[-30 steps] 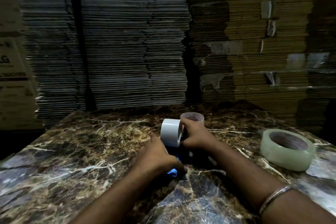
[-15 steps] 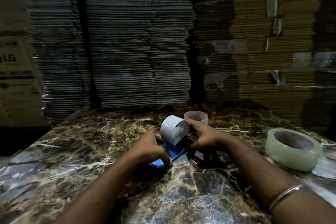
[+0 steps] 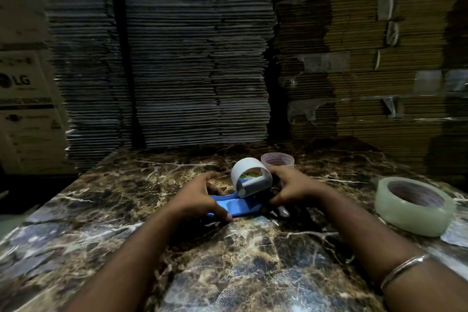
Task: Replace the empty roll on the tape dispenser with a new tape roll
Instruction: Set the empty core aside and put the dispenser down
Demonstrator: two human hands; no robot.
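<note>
The tape dispenser [image 3: 240, 204] lies on its side on the marble table [image 3: 253, 261], with a blue handle and a white curved guard [image 3: 249, 177]. My left hand [image 3: 202, 197] grips the blue handle. My right hand [image 3: 291, 189] holds the dispenser's dark front end beside the guard. An empty tape core [image 3: 277, 160] stands on the table just behind my right hand. A full roll of clear tape [image 3: 414, 205] lies flat at the right, apart from both hands.
Tall stacks of flattened cardboard [image 3: 190, 58] rise right behind the table. More brown cardboard bundles [image 3: 367, 58] stand at the right. A printed carton [image 3: 25, 109] stands at the left beyond the table's edge.
The dispenser has been tipped from upright onto its side, so the guard's open side now faces me. My left hand slid left along the blue handle. The view shifted slightly.
</note>
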